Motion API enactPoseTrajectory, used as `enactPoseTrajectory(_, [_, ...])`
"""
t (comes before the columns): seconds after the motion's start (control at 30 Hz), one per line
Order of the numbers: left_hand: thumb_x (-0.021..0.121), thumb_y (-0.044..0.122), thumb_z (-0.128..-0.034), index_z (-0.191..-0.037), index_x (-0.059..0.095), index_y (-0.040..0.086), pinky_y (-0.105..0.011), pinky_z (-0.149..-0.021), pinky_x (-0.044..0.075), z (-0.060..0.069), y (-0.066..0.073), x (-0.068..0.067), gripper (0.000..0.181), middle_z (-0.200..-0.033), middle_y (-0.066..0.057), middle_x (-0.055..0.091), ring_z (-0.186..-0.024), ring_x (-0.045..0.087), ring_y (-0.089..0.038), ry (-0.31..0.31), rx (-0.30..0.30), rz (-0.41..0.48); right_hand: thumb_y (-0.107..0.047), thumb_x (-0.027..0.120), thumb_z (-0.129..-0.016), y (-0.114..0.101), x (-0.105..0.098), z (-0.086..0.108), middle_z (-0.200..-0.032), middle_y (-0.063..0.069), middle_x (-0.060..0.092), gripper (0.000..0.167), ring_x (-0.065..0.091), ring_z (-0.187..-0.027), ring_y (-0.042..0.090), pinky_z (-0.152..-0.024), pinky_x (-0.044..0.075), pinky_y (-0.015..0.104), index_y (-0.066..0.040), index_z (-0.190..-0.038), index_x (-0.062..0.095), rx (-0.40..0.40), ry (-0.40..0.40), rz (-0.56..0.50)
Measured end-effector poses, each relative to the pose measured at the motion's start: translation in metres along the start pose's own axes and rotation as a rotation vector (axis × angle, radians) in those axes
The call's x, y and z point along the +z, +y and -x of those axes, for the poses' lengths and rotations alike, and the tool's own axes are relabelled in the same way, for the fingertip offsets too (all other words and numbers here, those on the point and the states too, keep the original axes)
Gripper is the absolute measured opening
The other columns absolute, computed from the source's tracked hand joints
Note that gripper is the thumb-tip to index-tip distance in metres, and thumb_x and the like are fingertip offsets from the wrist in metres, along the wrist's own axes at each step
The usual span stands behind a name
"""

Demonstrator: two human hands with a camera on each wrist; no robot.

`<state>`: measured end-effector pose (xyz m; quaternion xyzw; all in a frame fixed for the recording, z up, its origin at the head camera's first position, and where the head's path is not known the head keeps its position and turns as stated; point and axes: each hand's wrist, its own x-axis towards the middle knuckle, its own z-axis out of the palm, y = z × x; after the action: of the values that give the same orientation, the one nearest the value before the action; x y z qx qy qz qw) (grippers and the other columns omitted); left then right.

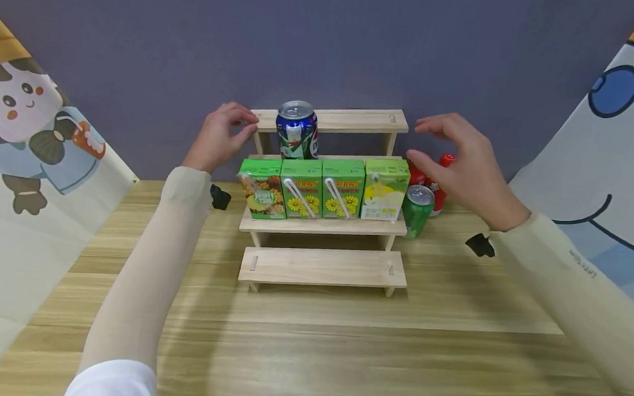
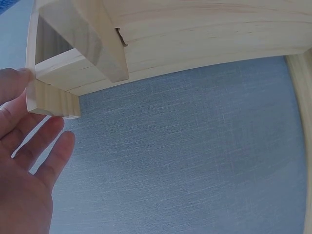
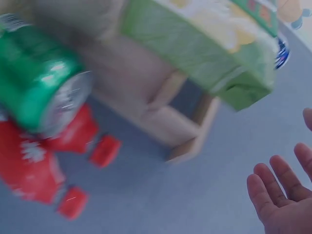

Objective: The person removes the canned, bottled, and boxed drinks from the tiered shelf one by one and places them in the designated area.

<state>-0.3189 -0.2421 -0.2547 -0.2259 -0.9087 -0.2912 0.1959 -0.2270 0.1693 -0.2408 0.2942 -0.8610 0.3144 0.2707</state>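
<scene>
A three-step wooden shelf rack [image 1: 320,268] stands on the table against the back wall. My left hand [image 1: 218,136] is at the left end of its top step, pinching the wood end [image 2: 53,100] between thumb and fingers. Off the rack's right end, my right hand [image 1: 463,167] hangs spread, holding nothing; the right wrist view shows its fingers apart from everything. A blue soda can [image 1: 297,130] stands toward the left of the rack's upper part. Along the middle step sit a pineapple-pictured juice box [image 1: 263,189], two green drink cartons [image 1: 303,191] with straws and a yellow-green carton [image 1: 384,193].
Right of the rack stand a green can [image 1: 417,213] and red-capped bottles [image 3: 36,161], partly hidden by my right hand in the head view. Small black objects [image 1: 220,197] show beside both wrists. Printed cloth panels [image 1: 33,120] border the table [image 1: 307,355] on both sides.
</scene>
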Motion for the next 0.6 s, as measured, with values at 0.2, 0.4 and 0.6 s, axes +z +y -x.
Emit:
enactPoseTrajectory(0.2, [0.058, 0.020, -0.0958, -0.109, 0.067, 0.001, -0.039, -0.095, 0.043, 0.000, -0.002, 0.001, 0.024, -0.113, -0.006, 0.058, -0.108, 0.050, -0.022, -0.002, 0.005, -0.004, -0.024, 0.072, -0.085, -0.032, 0.014, -0.030, -0.124, 0.001, 0.053, 0.043, 0.049, -0.109, 0.018, -0.090, 0.044, 0.039, -0.010, -0.123, 0.057, -0.091, -0.101, -0.003])
enactPoseTrajectory(0.4, [0.058, 0.021, -0.0959, -0.109, 0.067, 0.002, -0.039, -0.095, 0.043, 0.000, -0.003, 0.001, 0.024, -0.112, -0.005, 0.058, -0.108, 0.050, -0.023, -0.002, 0.001, -0.006, -0.038, 0.067, -0.088, -0.067, 0.032, -0.060, -0.128, 0.003, 0.047, 0.051, 0.044, -0.117, 0.020, -0.096, 0.040, 0.042, -0.011, -0.129, 0.051, -0.090, -0.286, 0.045])
enactPoseTrajectory(0.6, [0.057, 0.021, -0.0958, -0.109, 0.067, 0.004, -0.036, -0.095, 0.043, 0.000, -0.003, 0.001, 0.024, -0.112, -0.005, 0.058, -0.108, 0.050, -0.021, 0.001, 0.005, -0.003, -0.041, 0.065, -0.088, -0.087, 0.051, -0.087, -0.130, 0.003, 0.046, 0.054, 0.042, -0.123, 0.018, -0.101, 0.038, 0.039, -0.012, -0.131, 0.049, -0.096, -0.388, 0.106])
